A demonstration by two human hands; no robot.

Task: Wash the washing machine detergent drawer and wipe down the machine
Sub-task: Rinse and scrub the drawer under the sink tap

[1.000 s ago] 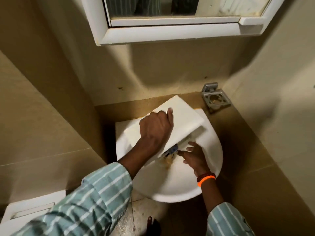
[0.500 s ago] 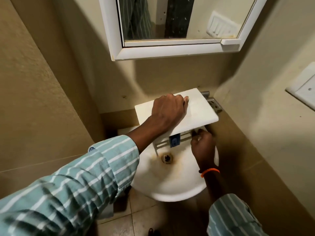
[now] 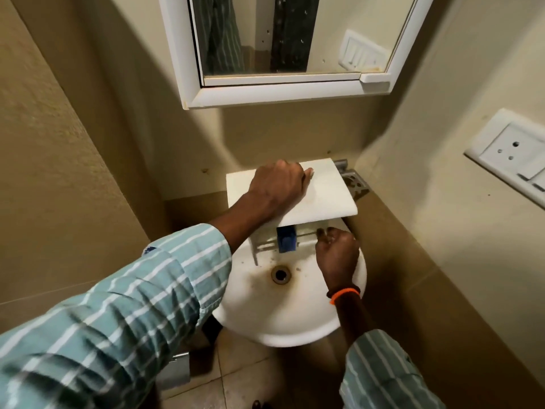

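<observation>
The white detergent drawer [image 3: 327,199] is held over the back of a white basin [image 3: 295,317], its flat white face up and its compartments with a blue insert [image 3: 286,239] facing down and toward me. My left hand [image 3: 277,184] grips the drawer from above, fingers curled over its far side. My right hand [image 3: 336,249] is under the drawer's near right edge with fingers bent at the compartment frame; whether it grips the frame I cannot tell. An orange band is on that wrist.
The basin has a rust-stained drain [image 3: 280,274]. A metal soap holder [image 3: 355,185] is fixed in the corner behind the drawer. A white-framed mirror cabinet [image 3: 283,90] hangs above. A socket plate [image 3: 513,154] is on the right wall. Walls stand close on both sides.
The drawer has been lifted and levelled from a slanted rest in the basin. My right hand went from the drain area to the drawer's right edge. The view tilted upward.
</observation>
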